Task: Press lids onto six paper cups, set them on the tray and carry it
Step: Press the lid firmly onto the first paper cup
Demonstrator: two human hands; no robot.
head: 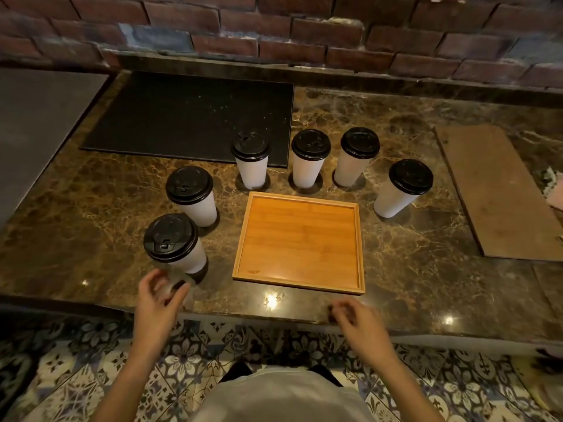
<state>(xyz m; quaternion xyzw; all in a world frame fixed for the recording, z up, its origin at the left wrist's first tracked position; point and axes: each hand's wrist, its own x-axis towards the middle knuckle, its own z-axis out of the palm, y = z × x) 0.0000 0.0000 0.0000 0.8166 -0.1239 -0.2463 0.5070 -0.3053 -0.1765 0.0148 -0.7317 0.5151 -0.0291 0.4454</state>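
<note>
Several white paper cups with black lids stand on the marble counter in an arc around an empty wooden tray [300, 281]. The nearest cup [175, 243] is at the tray's left, with another cup [192, 194] behind it. Three cups stand behind the tray: one [251, 159], one [310, 158] and one [355, 156]. A last cup [402, 188] stands to the tray's right. My left hand [158, 295] hovers just below the nearest cup, fingers loosely curled, holding nothing. My right hand [356, 321] hangs over the counter's front edge, fingers loosely curled and empty.
A black mat [182, 117] lies at the back left of the counter. A brown board [499, 190] lies at the right. A brick wall [274, 25] runs behind. Patterned floor tiles [91, 376] show below the counter's front edge.
</note>
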